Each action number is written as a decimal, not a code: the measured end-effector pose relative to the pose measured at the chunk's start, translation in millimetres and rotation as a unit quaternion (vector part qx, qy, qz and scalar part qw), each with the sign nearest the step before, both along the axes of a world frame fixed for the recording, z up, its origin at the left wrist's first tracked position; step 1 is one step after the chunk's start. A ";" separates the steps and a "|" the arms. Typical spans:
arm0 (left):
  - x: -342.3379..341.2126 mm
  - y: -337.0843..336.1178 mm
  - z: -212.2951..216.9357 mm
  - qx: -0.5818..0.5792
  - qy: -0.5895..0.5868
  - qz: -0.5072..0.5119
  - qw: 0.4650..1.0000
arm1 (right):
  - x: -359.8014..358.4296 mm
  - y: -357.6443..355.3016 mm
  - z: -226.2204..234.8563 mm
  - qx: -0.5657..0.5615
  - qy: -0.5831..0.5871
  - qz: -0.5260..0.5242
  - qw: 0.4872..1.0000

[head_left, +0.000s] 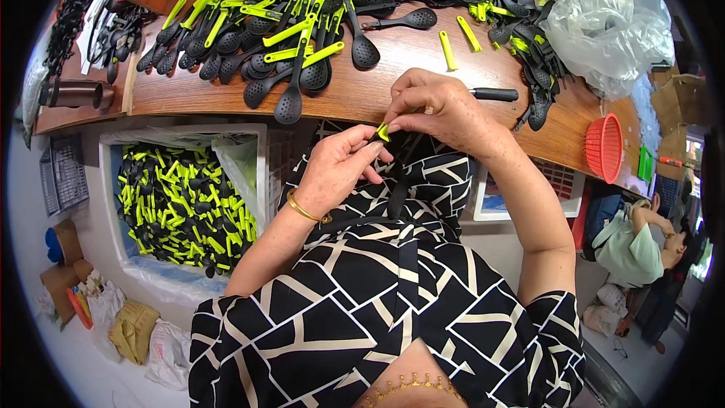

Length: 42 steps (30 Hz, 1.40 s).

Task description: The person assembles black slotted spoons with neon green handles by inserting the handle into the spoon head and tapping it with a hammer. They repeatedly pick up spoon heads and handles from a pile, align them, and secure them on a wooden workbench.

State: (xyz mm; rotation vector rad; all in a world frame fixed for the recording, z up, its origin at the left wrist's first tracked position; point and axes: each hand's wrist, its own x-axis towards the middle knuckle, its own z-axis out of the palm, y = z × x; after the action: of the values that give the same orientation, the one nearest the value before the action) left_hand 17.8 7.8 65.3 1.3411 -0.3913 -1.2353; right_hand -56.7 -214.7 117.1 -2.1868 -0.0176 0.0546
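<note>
Both hands pinched on this one: left hand [340, 170] steadies the green grip [383, 133], right hand [442, 109] should push it on straight, I reckon.

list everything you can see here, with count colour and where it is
slotted spoons: many, black with yellow-green handles, heaped on the table
loose handle sleeves: two, yellow-green, on the table right of the heap
wooden table: one, brown, across the top
bin of finished spoons: one, white, on the floor at left
plastic bag: one, clear, top right of the table
basket: one, red, right table edge
another person: one, pale green top, lower right
spoon in hand: one, black with a yellow-green piece, held over the lap
left hand: pinches the yellow-green piece
right hand: grips it from above
</note>
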 end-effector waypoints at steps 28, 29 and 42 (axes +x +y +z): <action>9.3 -6.3 -32.3 0.067 0.176 0.098 0.977 | -49.1 -32.3 -39.3 -0.244 -0.178 -0.190 0.934; 9.9 -6.3 -31.6 0.069 0.176 0.096 0.977 | -65.5 -49.1 -31.0 -0.305 -0.169 -0.224 0.910; 14.3 -5.8 -30.0 0.065 0.184 0.084 0.977 | -99.3 -75.5 -11.2 -0.225 0.065 -0.109 0.966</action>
State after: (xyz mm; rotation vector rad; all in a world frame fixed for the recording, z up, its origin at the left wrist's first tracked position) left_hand 32.2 2.0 35.3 1.1928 0.0648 -1.3494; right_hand -156.0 -290.3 105.9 -2.6198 0.3395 0.0839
